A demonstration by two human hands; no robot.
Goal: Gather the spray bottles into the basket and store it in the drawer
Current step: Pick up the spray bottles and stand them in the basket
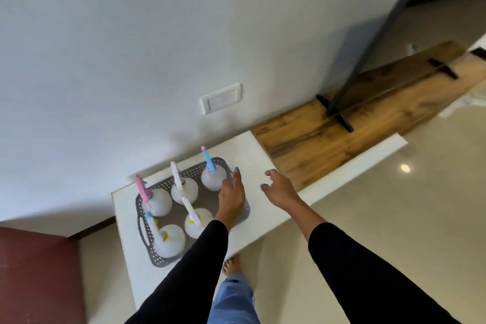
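A: From the head camera, what do you make of it?

B: Five spray bottles stand upright in the grey basket (193, 209), which sits on the white worktop (257, 155) near its left end. There is one with a blue trigger at the far right (213, 177), one white in the middle back (184, 189), one pink at the left (156, 201), one at the near left (169, 243) and one in the near middle (197, 221). No bottle shows outside the basket, so gathering looks finished.

A: And the hands?

B: The left hand (231, 198) hovers over the basket's right end, fingers (236, 176) loosely spread and closed on nothing I can see. Whether it touches the rim is unclear. The right hand (280, 191) is just beside it over bare worktop, fingers curled open, empty.

A: So what could go wrong?

B: I'd judge the lift to be the risk. The bottles are tall and round-bodied, standing loose, so a one-sided pull on the right end could tilt the basket and topple them against each other. The left handle (142, 229) is well apart from both hands, so reaching it means crossing over the triggers, and a sleeve could snag one.

A: The drawer?

B: I can't see one here. It will have to be found, and the tall triggers may catch on its front.
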